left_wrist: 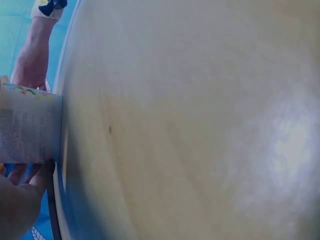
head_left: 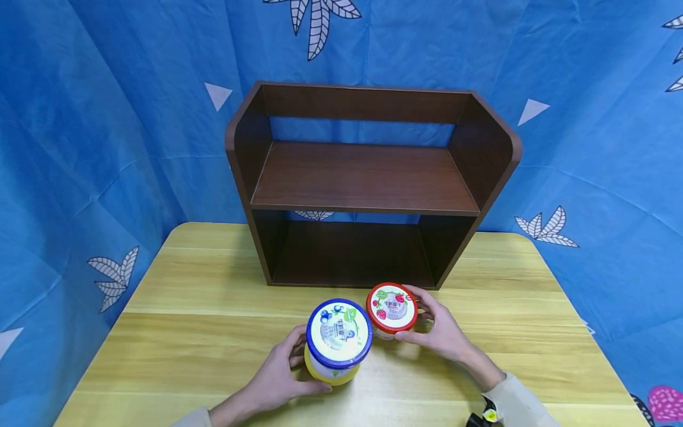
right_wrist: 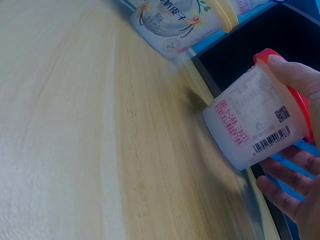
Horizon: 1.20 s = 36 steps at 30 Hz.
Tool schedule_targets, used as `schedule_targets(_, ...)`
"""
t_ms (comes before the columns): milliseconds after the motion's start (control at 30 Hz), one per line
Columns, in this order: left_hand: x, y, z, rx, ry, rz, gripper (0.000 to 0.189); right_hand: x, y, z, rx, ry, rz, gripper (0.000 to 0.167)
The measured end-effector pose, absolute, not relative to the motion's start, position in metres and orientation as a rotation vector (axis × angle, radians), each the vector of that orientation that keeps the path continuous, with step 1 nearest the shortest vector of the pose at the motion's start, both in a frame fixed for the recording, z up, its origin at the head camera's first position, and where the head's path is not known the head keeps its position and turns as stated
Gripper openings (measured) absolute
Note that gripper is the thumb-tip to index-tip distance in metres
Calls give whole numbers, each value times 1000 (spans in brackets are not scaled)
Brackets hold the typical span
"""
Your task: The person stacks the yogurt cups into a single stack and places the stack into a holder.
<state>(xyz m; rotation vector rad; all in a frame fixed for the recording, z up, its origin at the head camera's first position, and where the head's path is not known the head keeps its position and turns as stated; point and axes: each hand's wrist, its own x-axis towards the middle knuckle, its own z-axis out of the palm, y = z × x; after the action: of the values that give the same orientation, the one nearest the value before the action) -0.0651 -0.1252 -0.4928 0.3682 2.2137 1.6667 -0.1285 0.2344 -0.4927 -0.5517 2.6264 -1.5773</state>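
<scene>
My left hand (head_left: 274, 370) grips the lower of two stacked tubs from the left, its thumb in front. That lower tub (right_wrist: 175, 22) has a white body and a yellow lid. On top of it stands a tub with a blue lid (head_left: 340, 333) and blueberry print. Just to the right, my right hand (head_left: 440, 332) holds a smaller-looking tub with a red lid (head_left: 392, 307) and strawberry print, thumb and fingers around its side. In the right wrist view this red-lidded tub (right_wrist: 255, 117) shows a barcode. Whether its base touches the table cannot be told.
A dark brown two-tier shelf (head_left: 365, 178) stands at the back of the wooden table (head_left: 203, 332), just beyond the tubs. A blue cloth (head_left: 107, 118) with leaf prints hangs behind and at both sides.
</scene>
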Motion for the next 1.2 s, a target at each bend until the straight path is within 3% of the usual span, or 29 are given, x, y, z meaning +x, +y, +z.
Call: schedule_targets(1200, -64, -125, -494, 375, 2196, 1700, 99, -125, 240, -482, -555, 2673, -1594, 82)
